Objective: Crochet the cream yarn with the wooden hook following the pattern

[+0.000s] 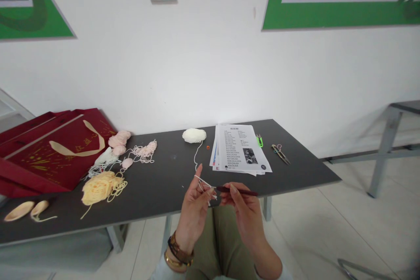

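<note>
My left hand is raised at the table's front edge, its index finger up with white yarn looped over it. Thumb and fingers pinch a small bit of white yarn work. In my right hand is a dark red crochet hook, held like a pen, its tip pointing left at the yarn near my left thumb. From my left index finger the strand runs back to a white yarn ball. The stitches are too small to make out.
Printed sheets, green-handled snips and metal scissors lie to the right on the dark table. Leftward are pink yarn, yellow yarn, cream crocheted pieces and a red bag. A small orange item sits near the ball.
</note>
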A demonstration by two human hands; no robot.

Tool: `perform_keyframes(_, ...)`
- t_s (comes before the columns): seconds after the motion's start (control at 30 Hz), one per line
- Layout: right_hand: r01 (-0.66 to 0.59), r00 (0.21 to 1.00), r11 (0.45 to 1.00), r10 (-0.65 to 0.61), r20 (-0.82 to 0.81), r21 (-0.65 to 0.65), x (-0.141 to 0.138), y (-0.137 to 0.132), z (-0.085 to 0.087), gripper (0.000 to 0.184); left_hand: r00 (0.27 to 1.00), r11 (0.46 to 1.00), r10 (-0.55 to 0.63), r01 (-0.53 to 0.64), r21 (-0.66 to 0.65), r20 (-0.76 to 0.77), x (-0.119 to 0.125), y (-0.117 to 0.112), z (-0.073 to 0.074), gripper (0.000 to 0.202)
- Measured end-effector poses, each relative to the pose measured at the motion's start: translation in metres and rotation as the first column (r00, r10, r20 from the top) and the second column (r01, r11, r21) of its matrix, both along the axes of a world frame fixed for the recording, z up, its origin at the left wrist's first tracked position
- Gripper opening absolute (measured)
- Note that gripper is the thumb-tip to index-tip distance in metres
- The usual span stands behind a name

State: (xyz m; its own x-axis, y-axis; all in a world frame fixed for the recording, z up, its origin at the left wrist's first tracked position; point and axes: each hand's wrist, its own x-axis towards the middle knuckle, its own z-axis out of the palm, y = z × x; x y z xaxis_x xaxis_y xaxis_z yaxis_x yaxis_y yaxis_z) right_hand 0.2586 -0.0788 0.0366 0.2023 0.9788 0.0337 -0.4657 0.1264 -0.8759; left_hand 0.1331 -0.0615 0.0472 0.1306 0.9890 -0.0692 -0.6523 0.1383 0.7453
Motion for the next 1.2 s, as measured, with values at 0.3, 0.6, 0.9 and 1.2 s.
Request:
perform_keyframes(0.3,0.130,0.982,0.989,-0.137,0.128,0.063,-0.006,-0.009,0.000,0.013,0.996,0.997,-0.074,0.074,-0.012,0.060,-0.006,0.002,-0.004,0.071)
perform_keyframes(0.6,-0.202,0.921,0.977,0.163,-0.354,-0.076,0.005,0.010,-0.001,0.015,0.941,0.944,-0.330,0.329,0.031,0.068,-0.020,0.008,-0.004,0.062)
perform_keyframes(0.9,-0.227,0.936,0.974,0.213,-0.280,-0.020,0.012,0.008,0.005,0.020,0.951,0.949,-0.309,0.309,0.061,-0.011,-0.014,0.010,-0.007,0.058)
perform_keyframes(1.2,-0.126,0.992,0.987,0.123,0.029,0.101,0.021,-0.012,0.013,0.017,0.960,0.963,-0.213,0.237,0.127,-0.183,-0.012,0.002,0.007,0.060)
